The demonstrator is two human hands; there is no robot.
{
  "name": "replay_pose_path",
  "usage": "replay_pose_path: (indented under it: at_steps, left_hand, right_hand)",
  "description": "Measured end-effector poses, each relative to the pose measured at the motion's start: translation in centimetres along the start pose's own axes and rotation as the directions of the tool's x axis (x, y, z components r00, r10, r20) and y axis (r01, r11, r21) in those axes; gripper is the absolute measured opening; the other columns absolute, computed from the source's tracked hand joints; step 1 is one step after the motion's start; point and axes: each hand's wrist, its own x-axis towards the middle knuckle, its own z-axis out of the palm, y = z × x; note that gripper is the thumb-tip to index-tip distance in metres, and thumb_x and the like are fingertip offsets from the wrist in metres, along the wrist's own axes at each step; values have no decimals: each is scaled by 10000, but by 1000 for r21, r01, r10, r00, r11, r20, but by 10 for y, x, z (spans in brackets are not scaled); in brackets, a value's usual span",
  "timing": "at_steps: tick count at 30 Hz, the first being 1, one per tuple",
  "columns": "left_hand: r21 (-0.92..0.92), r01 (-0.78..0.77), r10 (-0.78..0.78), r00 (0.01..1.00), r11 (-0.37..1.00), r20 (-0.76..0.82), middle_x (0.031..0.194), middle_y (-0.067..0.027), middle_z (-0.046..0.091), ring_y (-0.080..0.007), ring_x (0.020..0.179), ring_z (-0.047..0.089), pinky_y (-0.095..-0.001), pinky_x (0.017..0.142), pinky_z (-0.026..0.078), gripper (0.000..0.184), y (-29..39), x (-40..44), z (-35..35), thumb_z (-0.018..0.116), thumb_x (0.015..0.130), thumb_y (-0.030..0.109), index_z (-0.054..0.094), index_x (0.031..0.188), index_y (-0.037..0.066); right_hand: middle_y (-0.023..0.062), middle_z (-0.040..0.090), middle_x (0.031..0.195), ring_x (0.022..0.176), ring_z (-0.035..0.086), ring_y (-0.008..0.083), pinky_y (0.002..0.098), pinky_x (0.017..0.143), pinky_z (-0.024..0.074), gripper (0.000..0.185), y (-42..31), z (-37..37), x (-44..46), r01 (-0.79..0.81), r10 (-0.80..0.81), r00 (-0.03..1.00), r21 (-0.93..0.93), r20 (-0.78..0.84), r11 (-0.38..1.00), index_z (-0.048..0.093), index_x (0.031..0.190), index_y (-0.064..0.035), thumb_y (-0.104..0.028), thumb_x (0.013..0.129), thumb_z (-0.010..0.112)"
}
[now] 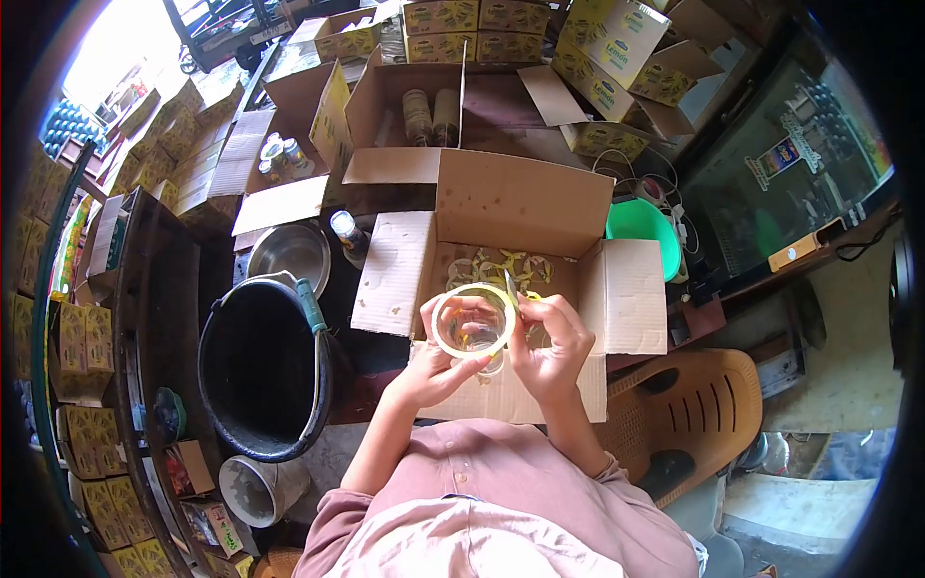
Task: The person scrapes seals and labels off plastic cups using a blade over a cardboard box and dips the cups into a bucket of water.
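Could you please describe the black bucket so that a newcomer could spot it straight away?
Start at the open cardboard box in front of the person. Left of it sits the large black bucket. Its blue-green handle grip and dark colour set it apart from the metal bowl beyond it and the smaller pale bucket nearby.

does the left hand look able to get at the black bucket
Probably yes, once freed: the left hand holds a yellow-rimmed round item, but nothing visible blocks the black bucket.
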Motion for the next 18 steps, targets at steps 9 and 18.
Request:
replay_pose_path:
  at_steps: [9,18]
  left_hand:
    - [-73,32,-34,999,997,-39,1170,-114,326,-214,1097,407,-345,909,365,772,3,0,0,702,708,145,184,1274,58]
    - [-124,-21,10,996,992,-88,1141,-109,372,-205,1101,414,-334,911,383,713,1,6,3,708,691,98,274,1252,29]
  right_hand:
    - [91,566,665,558,572,146,233,511,440,165,1,-2,3,-71,67,995,56,67,996,592,768,13,89,625,622]
    - [78,562,652,551,563,133,227,503,444,128,-2,-6,-4,-112,109,993,104,35,988,589,759,12,69,655,638]
